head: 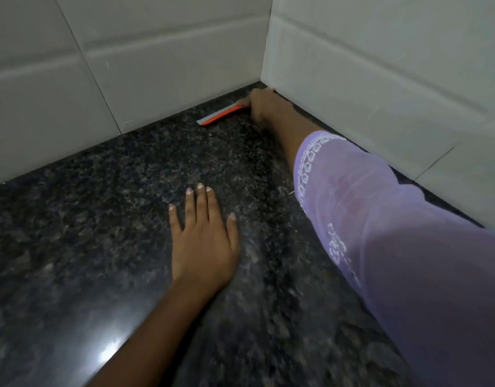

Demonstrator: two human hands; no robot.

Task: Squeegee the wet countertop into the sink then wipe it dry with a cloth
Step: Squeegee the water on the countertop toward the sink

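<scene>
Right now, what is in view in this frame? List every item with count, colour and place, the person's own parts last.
squeegee: one, orange with a grey blade edge, on the countertop in the far corner, gripped by the right hand
countertop: one, dark speckled stone, fills the lower frame; glare spot near the bottom left
wall tiles: white, two walls meeting at the far corner
sink: not in view
cloth: not in view
right hand: one, reaching into the corner, closed on the squeegee
sleeve: one, lilac with white embroidery, on the right arm
left hand: one, flat on the countertop, fingers spread, holding nothing
</scene>
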